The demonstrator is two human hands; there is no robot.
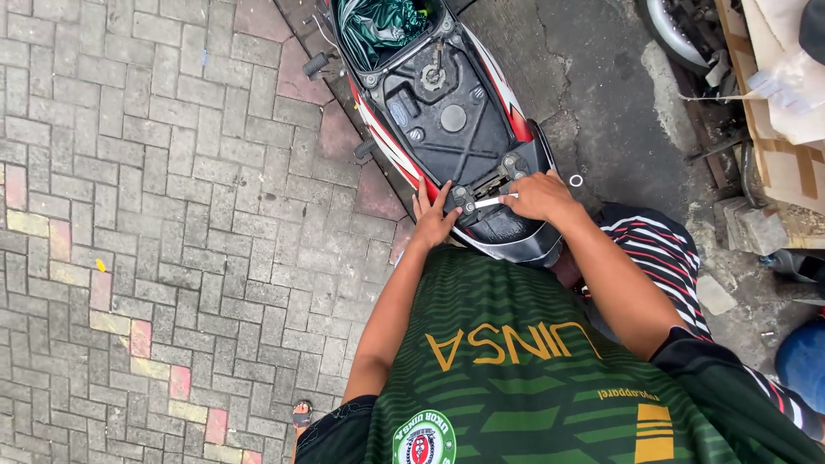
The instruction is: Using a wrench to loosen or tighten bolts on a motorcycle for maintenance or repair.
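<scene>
Item: black, red and white motor scooter (447, 120) parked where grey brick paving (155, 215) meets cracked dark asphalt (601, 94), seat removed or lifted out of view so the black plastic underseat bay and round fuel cap (432, 77) lie exposed; crumpled green cloth (378, 26) stuffed at the bay's far end. Left hand (432, 219): fingers spread, flat against the scooter's left rear flank, seemingly to steady the bodywork. Right hand (537, 196): fingers curled and pressed together around a slim silver metal tool (491, 203), its free end pointing at a rear fastener (468, 206), where it would bear on the bolt. Cardboard pieces (782, 129) lie well apart at right.
</scene>
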